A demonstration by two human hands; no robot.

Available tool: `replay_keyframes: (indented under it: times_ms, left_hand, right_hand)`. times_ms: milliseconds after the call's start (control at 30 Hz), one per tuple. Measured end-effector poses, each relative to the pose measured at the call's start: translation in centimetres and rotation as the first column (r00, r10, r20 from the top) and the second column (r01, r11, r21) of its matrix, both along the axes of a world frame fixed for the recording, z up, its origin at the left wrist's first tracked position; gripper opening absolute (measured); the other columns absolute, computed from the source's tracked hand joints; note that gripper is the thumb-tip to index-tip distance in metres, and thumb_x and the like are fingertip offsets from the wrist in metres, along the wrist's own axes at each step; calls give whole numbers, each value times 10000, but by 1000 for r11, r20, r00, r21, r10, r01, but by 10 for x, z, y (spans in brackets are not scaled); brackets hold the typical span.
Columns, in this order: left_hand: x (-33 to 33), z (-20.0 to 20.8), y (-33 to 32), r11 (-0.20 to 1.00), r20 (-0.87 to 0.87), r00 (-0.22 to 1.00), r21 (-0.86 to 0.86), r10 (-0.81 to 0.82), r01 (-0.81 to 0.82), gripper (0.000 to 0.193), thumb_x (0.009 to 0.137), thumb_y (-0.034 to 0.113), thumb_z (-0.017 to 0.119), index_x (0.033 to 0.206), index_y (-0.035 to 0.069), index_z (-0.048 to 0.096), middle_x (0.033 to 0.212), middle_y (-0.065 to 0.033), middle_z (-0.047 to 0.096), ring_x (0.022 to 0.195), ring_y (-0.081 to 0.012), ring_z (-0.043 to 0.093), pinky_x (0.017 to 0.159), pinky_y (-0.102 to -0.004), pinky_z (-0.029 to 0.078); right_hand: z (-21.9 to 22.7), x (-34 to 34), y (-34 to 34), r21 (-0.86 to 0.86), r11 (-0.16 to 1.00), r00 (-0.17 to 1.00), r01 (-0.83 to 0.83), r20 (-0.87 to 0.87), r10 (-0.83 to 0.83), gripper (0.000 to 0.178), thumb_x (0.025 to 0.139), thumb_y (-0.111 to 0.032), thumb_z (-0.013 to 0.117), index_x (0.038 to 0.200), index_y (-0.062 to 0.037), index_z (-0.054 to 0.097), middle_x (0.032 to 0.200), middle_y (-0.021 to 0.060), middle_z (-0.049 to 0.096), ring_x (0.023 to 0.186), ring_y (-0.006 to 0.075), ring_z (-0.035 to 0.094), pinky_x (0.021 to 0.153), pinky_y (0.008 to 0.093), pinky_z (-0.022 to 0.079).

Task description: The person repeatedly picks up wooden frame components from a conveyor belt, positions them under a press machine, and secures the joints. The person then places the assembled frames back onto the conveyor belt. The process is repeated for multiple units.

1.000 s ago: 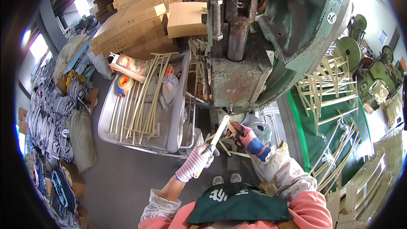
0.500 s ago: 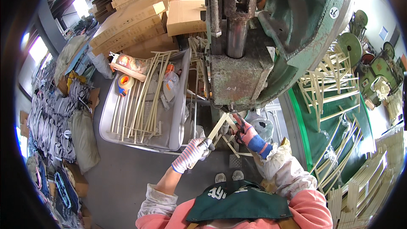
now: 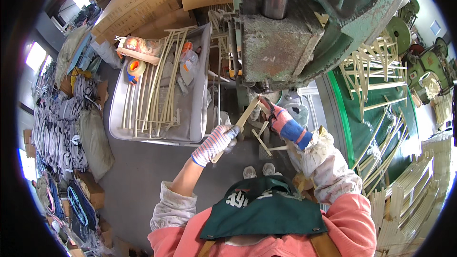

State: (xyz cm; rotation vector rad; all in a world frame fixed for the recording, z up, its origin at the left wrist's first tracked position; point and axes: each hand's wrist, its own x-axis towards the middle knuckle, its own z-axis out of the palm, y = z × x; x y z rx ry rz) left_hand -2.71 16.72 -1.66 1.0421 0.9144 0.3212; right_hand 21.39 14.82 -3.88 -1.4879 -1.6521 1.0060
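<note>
Both gloved hands — left hand (image 3: 218,142), right hand (image 3: 278,118) — grip a pale strip (image 3: 247,112), its upper end hidden under the green press (image 3: 281,43).

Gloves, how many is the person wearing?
2: a striped one on the left hand gripping the stick's lower end, and a red-and-blue one on the right hand under the press.

A tray (image 3: 197,90) of sticks (image 3: 157,90) lies left of the press (image 3: 281,43); stick racks (image 3: 376,66) stand right.
</note>
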Motion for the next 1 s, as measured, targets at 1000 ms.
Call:
replay_keyframes:
  times_ms: [1000]
  left_hand:
    - [-11, 6, 12, 991, 88, 994, -106, -70, 79, 289, 946, 261, 462, 855, 15, 582, 501, 50, 346, 413, -68, 315, 399, -243, 301]
  right_hand:
    - [15, 36, -36, -519, 853, 950, 47, -240, -198, 197, 885, -195, 548, 783, -38, 608, 595, 8, 573, 450, 82, 498, 399, 232, 355]
